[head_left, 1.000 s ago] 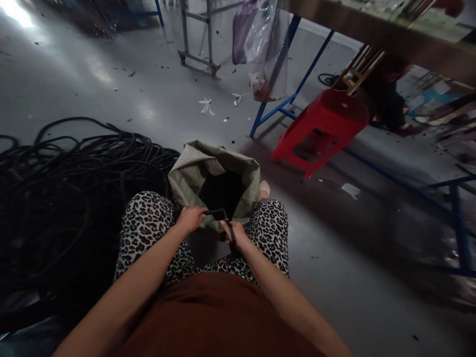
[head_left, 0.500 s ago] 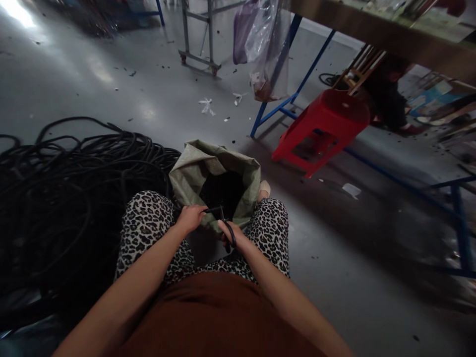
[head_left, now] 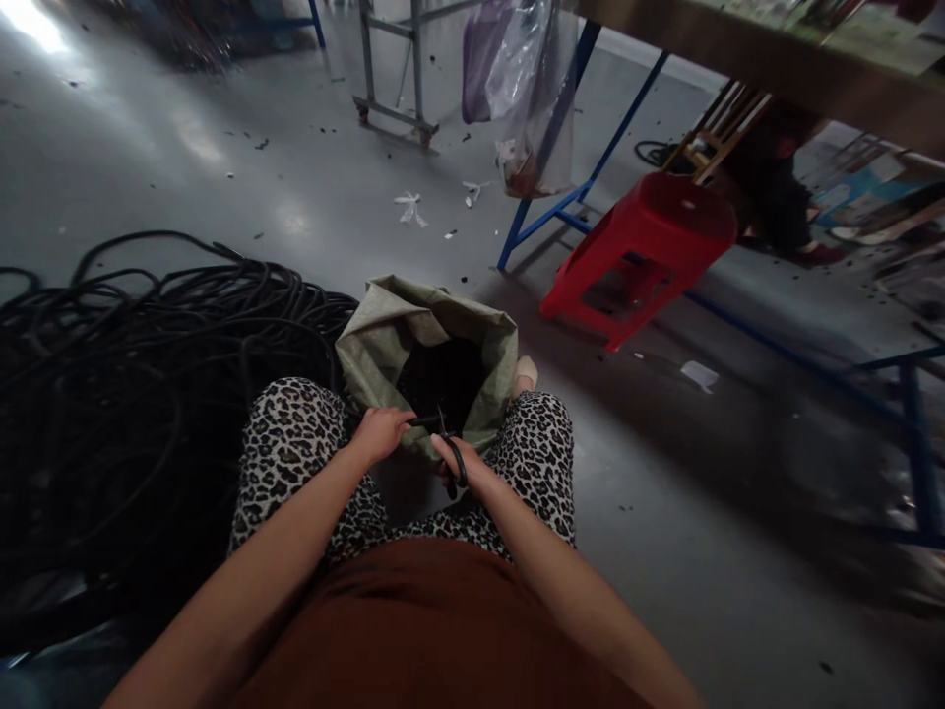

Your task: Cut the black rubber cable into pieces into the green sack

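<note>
Between my knees stands an open green woven sack [head_left: 369, 354], its rim folded outward and dark contents inside. My left hand [head_left: 382, 433] is closed on a black rubber-like cord [head_left: 424, 420], whose end sticks out to the right over the sack's near rim. In my right hand [head_left: 462, 461] is a pair of scissors [head_left: 461, 463] with black handles. The scissor blades point up, right at the cord; whether they touch it I cannot tell. A large heap of the same kind of black cord [head_left: 221, 305] lies on the floor to my left.
A red plastic stool [head_left: 679, 226] lies tilted in view at the right, by a worktable [head_left: 709, 59] with blue legs. A clear plastic bag [head_left: 532, 118] hangs from the table. Behind stands a grey wheeled rack [head_left: 391, 108]. Under the table a person's leg [head_left: 783, 217] shows. Scraps litter the floor.
The cord end held in my left hand tilts slightly lower, and the scissor blades look a little shifted. Both hands stay in nearly the same place.
</note>
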Motion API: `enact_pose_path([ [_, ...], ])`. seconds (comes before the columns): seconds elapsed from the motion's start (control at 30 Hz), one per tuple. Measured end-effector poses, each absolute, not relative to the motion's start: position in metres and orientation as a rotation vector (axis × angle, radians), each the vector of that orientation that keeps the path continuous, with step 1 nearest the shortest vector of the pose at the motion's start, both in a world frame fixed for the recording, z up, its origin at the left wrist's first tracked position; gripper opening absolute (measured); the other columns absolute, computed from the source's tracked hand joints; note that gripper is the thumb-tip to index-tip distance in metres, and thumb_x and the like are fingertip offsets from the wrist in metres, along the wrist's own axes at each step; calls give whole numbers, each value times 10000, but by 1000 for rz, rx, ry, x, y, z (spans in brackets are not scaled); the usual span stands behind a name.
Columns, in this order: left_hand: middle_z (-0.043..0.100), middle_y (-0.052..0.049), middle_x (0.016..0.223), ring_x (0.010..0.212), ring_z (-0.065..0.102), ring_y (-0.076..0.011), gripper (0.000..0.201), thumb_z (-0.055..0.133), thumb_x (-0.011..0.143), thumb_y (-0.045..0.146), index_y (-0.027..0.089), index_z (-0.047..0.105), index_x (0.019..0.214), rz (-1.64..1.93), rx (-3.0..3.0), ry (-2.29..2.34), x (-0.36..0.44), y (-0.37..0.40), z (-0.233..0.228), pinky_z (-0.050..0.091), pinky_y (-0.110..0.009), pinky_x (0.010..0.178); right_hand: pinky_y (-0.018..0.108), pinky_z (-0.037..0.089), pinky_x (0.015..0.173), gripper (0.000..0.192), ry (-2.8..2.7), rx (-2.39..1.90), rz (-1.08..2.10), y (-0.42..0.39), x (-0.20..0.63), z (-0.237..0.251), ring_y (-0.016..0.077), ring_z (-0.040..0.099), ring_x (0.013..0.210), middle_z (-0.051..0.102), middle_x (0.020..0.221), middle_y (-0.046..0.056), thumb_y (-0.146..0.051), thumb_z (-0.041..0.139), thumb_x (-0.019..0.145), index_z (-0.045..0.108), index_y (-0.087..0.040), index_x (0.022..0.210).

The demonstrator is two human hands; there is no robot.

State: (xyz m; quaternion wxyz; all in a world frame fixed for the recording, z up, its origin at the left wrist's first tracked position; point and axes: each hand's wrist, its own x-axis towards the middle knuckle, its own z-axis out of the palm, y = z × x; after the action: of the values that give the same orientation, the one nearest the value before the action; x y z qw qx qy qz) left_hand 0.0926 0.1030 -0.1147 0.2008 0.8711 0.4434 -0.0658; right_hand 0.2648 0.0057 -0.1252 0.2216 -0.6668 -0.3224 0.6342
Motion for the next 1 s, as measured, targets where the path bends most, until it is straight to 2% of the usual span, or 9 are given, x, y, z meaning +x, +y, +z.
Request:
enact_pose_path([
  [0.23, 680, -41, 1044, 1004, 591, -193, 322, 441, 864, 267, 277, 612, 1137, -197, 2431, 1214, 92, 103, -113, 387, -310, 852, 203, 440, 383, 441, -920, -1793, 1765, 6, 265, -124, 120, 550, 430, 550, 585, 0, -548, 482, 859, 560, -124, 949],
  [0.37, 683, -45, 1034, 995, 593, -201, 328, 439, 864, 269, 275, 612, 1143, -220, 2418, 1217, 93, 102, -111, 388, -317, 855, 194, 417, 357, 413, -883, -1815, 1745, 6, 264, -125, 108, 512, 384, 517, 527, -22, -519, 466, 878, 558, -122, 944],
  [0.53, 684, -42, 1041, 998, 597, -195, 320, 444, 866, 292, 279, 614, 1137, -191, 2365, 1247, 95, 103, -112, 393, -308, 864, 174, 364, 325, 351, -941, -1892, 1633, 8, 264, -128, 90, 452, 329, 454, 445, -53, -460, 491, 884, 570, -118, 881],
  [1.0, 690, -42, 1044, 1009, 604, -212, 317, 459, 850, 293, 280, 637, 1111, -297, 2382, 1280, 93, 101, -115, 402, -303, 860, 182, 351, 319, 336, -1012, -1982, 1572, 6, 264, -130, 69, 400, 300, 433, 436, -55, -428, 549, 855, 574, -118, 730],
])
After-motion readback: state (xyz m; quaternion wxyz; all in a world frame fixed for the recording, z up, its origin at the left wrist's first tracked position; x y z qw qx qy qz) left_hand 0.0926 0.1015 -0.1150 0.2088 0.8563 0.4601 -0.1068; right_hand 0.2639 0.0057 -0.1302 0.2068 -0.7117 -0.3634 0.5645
